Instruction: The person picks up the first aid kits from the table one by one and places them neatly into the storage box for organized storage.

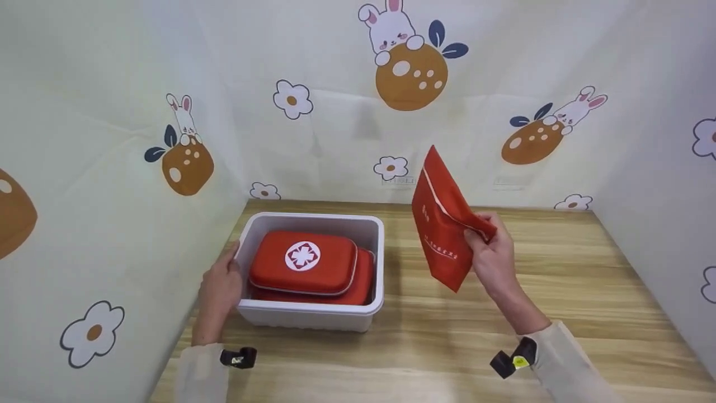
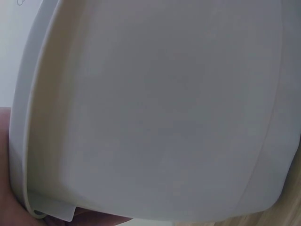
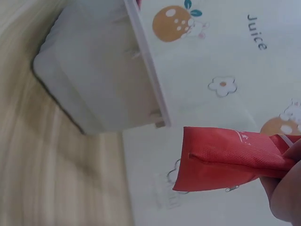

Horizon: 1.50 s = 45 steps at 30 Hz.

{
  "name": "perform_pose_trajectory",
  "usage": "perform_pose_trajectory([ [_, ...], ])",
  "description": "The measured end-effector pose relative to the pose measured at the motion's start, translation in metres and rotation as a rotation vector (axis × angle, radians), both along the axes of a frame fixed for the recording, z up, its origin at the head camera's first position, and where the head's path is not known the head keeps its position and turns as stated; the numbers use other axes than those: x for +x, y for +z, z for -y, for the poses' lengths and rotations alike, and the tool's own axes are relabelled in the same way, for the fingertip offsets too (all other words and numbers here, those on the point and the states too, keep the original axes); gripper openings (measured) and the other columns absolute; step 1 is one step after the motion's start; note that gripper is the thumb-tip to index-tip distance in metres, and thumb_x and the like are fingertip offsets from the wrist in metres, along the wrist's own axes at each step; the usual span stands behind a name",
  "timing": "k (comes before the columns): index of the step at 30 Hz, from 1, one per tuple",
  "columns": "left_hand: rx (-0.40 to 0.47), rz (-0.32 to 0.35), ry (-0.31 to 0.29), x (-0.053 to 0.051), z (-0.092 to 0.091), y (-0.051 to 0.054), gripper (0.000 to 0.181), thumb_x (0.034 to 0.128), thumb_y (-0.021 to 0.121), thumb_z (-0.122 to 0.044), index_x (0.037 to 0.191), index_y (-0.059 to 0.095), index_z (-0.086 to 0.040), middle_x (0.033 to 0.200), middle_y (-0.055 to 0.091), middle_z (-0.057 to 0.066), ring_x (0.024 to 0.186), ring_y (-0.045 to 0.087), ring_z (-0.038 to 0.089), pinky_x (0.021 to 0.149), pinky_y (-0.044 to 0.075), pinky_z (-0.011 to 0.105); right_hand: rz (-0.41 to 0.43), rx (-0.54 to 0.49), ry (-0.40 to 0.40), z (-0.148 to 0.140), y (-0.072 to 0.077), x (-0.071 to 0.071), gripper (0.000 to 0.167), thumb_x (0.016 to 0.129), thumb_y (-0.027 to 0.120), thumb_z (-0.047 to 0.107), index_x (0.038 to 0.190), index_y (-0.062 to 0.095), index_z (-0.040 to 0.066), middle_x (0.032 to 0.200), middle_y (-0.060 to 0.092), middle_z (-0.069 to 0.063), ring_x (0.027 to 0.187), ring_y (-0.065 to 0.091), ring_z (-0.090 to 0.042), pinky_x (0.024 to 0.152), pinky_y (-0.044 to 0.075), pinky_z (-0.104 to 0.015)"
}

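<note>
A white plastic bin (image 1: 313, 322) stands on the wooden table, with a red zip case (image 1: 330, 266) bearing a white cross emblem inside it. Under that case lies another red item (image 1: 366, 280), partly hidden. My left hand (image 1: 221, 285) grips the bin's left rim; in the left wrist view the bin's wall (image 2: 164, 113) fills most of the picture. My right hand (image 1: 495, 257) pinches a flat red fabric pouch (image 1: 442, 224) by its edge, up off the table to the right of the bin. White print shows on the pouch, and a zip pull hangs from it in the right wrist view.
Pale cloth walls (image 1: 335, 140) with rabbit, orange and flower prints enclose the table (image 1: 436, 347) at the back and both sides. Small black cameras are strapped at both wrists.
</note>
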State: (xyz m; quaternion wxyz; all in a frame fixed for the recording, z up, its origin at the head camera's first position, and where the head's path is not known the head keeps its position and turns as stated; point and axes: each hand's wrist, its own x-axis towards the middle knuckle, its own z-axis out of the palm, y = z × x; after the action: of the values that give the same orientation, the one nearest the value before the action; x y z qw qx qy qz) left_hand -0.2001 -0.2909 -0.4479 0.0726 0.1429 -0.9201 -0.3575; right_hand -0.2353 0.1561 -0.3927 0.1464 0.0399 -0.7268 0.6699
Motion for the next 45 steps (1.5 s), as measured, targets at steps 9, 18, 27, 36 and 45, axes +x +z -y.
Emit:
perform_pose_trajectory([
  [9, 0.008, 0.011, -0.006, 0.001, 0.001, 0.0, 0.052, 0.106, 0.025, -0.017, 0.158, 0.032, -0.013, 0.16, 0.033, 0.022, 0.146, 0.033, 0.044, 0.117, 0.03, 0.061, -0.082, -0.011, 0.16, 0.026, 0.021, 0.01, 0.02, 0.096, 0.049, -0.009, 0.115, 0.053, -0.004, 0.11, 0.065, 0.001, 0.101, 0.065, -0.019, 0.083, 0.058, -0.028],
  [18, -0.001, 0.013, 0.006, 0.002, 0.0, 0.001, 0.052, 0.1053, 0.025, -0.017, 0.157, 0.034, -0.013, 0.158, 0.036, 0.023, 0.143, 0.038, 0.046, 0.111, 0.037, 0.062, -0.119, -0.026, 0.358, 0.058, 0.028, 0.014, 0.018, 0.095, 0.051, -0.011, 0.112, 0.052, -0.006, 0.108, 0.065, 0.0, 0.099, 0.066, -0.021, 0.083, 0.058, -0.032],
  [27, 0.018, 0.041, -0.01, 0.0, 0.0, 0.001, 0.053, 0.1058, 0.023, -0.017, 0.159, 0.028, -0.014, 0.161, 0.031, 0.021, 0.149, 0.03, 0.042, 0.119, 0.028, 0.059, -0.065, -0.041, 0.58, 0.087, 0.023, 0.013, 0.018, 0.095, 0.053, -0.006, 0.112, 0.05, -0.005, 0.11, 0.064, -0.002, 0.102, 0.065, -0.024, 0.086, 0.058, -0.036],
  [36, 0.061, 0.075, -0.007, -0.001, -0.002, 0.002, 0.053, 0.1073, 0.025, -0.019, 0.16, 0.022, -0.017, 0.165, 0.026, 0.016, 0.153, 0.022, 0.038, 0.121, 0.025, 0.058, 0.08, -0.108, 0.785, 0.111, 0.013, 0.002, 0.024, 0.095, 0.057, 0.0, 0.117, 0.052, 0.006, 0.115, 0.065, -0.003, 0.103, 0.066, -0.022, 0.088, 0.059, -0.037],
  [45, 0.041, 0.055, -0.009, 0.0, -0.001, 0.001, 0.053, 0.1061, 0.023, -0.017, 0.159, 0.025, -0.015, 0.163, 0.029, 0.019, 0.152, 0.027, 0.039, 0.121, 0.026, 0.058, 0.341, -0.249, 0.819, 0.124, -0.013, -0.026, 0.034, 0.095, 0.054, -0.002, 0.129, 0.049, 0.002, 0.105, 0.069, -0.001, 0.095, 0.07, -0.016, 0.087, 0.059, -0.032],
])
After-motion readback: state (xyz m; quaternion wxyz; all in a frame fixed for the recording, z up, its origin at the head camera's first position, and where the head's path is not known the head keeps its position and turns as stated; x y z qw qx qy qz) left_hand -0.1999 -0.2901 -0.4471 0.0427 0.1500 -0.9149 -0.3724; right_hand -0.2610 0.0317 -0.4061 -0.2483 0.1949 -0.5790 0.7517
